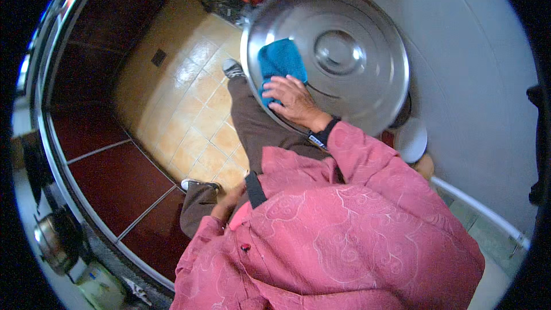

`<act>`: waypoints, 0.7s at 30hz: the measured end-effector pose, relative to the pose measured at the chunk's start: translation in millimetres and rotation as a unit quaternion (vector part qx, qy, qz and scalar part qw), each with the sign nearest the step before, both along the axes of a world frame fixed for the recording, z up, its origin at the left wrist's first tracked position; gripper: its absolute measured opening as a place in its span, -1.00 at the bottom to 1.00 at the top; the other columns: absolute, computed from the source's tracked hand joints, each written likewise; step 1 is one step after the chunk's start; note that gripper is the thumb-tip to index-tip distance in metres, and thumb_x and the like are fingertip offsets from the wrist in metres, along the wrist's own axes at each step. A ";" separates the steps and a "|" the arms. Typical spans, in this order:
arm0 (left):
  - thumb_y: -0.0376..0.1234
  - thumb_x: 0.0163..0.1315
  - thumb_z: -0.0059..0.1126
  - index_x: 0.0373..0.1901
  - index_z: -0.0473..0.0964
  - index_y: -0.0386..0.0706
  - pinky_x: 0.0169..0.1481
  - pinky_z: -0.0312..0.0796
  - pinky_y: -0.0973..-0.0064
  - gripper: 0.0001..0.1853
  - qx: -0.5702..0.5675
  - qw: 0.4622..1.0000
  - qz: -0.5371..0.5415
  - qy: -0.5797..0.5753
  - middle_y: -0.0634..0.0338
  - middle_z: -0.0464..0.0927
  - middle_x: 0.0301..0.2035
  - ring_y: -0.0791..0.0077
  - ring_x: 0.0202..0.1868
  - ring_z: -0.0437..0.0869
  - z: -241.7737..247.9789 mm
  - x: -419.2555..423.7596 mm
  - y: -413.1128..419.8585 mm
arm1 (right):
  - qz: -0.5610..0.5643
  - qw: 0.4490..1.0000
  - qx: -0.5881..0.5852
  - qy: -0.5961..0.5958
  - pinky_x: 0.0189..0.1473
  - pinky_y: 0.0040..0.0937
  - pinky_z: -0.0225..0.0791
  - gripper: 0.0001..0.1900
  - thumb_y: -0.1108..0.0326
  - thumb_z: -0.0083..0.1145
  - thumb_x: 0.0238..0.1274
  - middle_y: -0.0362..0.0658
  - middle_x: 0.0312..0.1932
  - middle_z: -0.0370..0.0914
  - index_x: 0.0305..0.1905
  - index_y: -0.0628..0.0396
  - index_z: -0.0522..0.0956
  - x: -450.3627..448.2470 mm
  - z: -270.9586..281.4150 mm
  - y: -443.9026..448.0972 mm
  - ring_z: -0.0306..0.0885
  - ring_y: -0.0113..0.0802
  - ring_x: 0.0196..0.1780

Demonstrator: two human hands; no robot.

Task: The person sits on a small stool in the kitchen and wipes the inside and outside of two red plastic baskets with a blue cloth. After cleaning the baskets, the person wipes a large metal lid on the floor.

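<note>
A large round shiny metal lid or shallow basin (366, 90), with rings around its centre, stands in front of me at the upper middle. On its left part lies a folded blue cloth (283, 58). My right hand (292, 99) rests over the lower end of this cloth near the metal rim, fingers bent, with part of the cloth beneath them. A dark band circles that wrist. My left hand (231, 200) is low at my lap, beside a black strap (255, 190) and the hem of the pink shirt; its fingers are blurred and partly hidden.
Dark red tiled cabinet fronts (107, 181) curve along the left, below a counter edge with a metal pot (58, 241). Light tiled floor (189, 107) lies between. A rack with red and pale items is at the top. A white round container (411, 140) stands by the grey wall.
</note>
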State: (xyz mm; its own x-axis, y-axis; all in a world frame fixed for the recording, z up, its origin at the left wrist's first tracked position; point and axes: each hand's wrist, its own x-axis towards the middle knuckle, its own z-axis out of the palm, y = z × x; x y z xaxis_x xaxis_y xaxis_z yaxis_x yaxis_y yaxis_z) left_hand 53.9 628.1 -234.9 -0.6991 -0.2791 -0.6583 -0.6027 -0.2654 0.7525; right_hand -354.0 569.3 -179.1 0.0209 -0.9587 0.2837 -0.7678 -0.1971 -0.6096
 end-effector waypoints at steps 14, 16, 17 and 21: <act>-0.39 0.27 0.26 0.22 0.36 -0.19 0.05 0.52 0.33 -0.51 -0.144 0.976 0.026 -0.163 0.00 0.58 0.03 0.21 -0.01 0.65 93.4 -25.3 -53.8 | -0.319 0.945 -0.035 0.064 0.31 -0.02 0.20 -0.74 0.30 0.28 0.13 0.00 0.22 0.45 -0.08 0.02 0.52 -203.5 -7.1 181.3 0.35 0.07 0.30; -0.40 0.28 0.24 0.20 0.39 -0.20 0.06 0.52 0.33 -0.55 -0.147 0.981 0.002 -0.126 0.00 0.59 0.02 0.22 0.00 0.65 95.5 -28.8 -53.0 | -0.406 0.908 -0.044 0.088 0.34 0.03 0.16 -0.71 0.32 0.26 0.16 0.06 0.24 0.41 -0.04 0.02 0.48 -197.0 -15.9 147.1 0.31 0.13 0.33; -0.40 0.28 0.23 0.18 0.40 -0.21 0.07 0.51 0.33 -0.57 -0.148 0.983 -0.008 -0.108 0.01 0.60 0.01 0.23 0.01 0.65 98.2 -31.9 -54.0 | -0.419 0.903 -0.027 0.087 0.35 0.07 0.12 -0.70 0.31 0.24 0.17 0.10 0.29 0.36 -0.01 0.02 0.46 -182.9 -16.8 138.7 0.27 0.16 0.36; -0.42 0.28 0.22 0.17 0.42 -0.22 0.06 0.51 0.37 -0.58 -0.207 0.971 -0.025 -0.116 0.05 0.61 0.02 0.25 0.01 0.65 121.8 -56.9 -69.7 | -0.194 0.979 -0.008 0.062 0.39 0.09 0.08 -0.72 0.24 0.24 0.19 -0.02 0.37 0.31 -0.03 -0.02 0.49 -97.9 4.4 161.1 0.17 0.07 0.46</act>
